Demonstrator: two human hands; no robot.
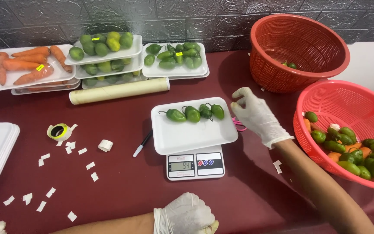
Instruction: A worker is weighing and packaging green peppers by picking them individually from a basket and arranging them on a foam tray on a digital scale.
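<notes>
While four green peppers (195, 112) lie in a row along the far edge of a white foam tray (191, 134) set on a small kitchen scale (195, 164), the gloved right hand (256, 115) hovers just beside the tray's right end, empty, fingers loosely curled, forearm stretched across the dark red tabletop (122, 190). Nearer the body, the gloved left hand (186, 214) is balled in a fist, well apart from the tray.

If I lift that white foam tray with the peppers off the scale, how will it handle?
The white foam tray looks thin, so it is probably very light and may flex if gripped by one edge. The four green peppers lie loose along its far side, so it would likely tip that way, and they could roll.
</notes>
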